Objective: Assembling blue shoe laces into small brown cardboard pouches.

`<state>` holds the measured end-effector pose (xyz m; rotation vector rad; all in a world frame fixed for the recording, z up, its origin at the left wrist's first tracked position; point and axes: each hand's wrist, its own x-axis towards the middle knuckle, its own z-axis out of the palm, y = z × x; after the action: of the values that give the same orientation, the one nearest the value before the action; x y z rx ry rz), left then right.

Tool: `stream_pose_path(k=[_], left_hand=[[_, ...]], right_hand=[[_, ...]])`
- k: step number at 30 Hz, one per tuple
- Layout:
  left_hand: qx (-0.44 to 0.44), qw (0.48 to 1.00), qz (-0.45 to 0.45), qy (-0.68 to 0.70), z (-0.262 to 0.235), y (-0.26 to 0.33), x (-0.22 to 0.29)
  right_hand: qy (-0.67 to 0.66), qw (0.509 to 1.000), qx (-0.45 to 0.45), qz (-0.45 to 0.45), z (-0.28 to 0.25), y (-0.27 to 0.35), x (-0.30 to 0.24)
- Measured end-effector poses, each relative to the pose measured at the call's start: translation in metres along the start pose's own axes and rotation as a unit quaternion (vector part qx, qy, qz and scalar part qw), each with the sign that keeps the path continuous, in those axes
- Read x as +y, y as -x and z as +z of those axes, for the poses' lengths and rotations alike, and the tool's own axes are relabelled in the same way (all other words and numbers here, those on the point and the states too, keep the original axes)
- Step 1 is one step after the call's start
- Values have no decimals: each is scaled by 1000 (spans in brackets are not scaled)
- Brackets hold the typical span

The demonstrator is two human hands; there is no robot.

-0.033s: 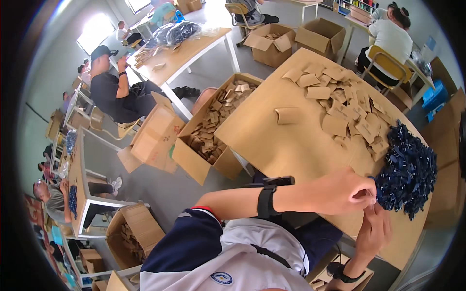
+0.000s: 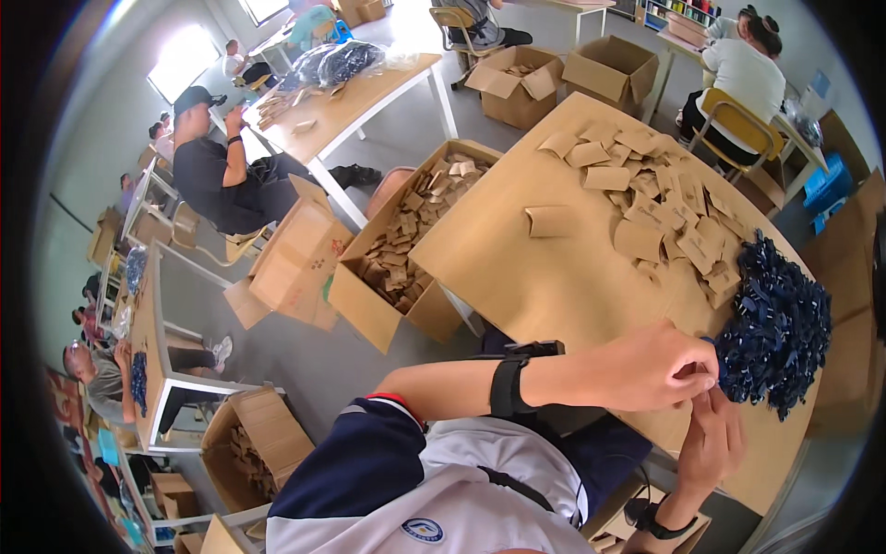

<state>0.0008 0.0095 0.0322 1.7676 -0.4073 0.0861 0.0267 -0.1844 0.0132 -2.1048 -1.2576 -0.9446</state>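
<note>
Over the near right part of the wooden table (image 2: 517, 258), my two hands meet fingertip to fingertip. My left hand (image 2: 669, 367) is closed in a pinch, its fingers curled. Just below it, my right hand (image 2: 712, 439) pinches toward the same spot. Whatever lies between the fingertips is too small and hidden to make out. Right beside my hands is a big heap of small dark blue pieces (image 2: 773, 323), with light specks among them. Beyond it spreads a pile of brown folded card pieces (image 2: 660, 189). One single brown card piece (image 2: 549, 222) lies apart, left of that pile.
An open carton (image 2: 369, 319) full of brown card pieces stands against the table's left side. Two more open cartons (image 2: 609, 72) are beyond the far edge. People sit at other tables, one in a dark shirt and cap (image 2: 208, 166). A blue stool (image 2: 828, 189) stands at right.
</note>
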Motion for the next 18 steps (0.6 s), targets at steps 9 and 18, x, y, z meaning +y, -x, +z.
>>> stream_pose_path(k=[9, 18], left_hand=[[256, 948, 172, 75, 49, 3, -17], [205, 979, 19, -16, 27, 21, -7]], right_hand=[[-189, 904, 152, 351, 23, 0, -32], [-332, 905, 36, 265, 13, 1, -6]])
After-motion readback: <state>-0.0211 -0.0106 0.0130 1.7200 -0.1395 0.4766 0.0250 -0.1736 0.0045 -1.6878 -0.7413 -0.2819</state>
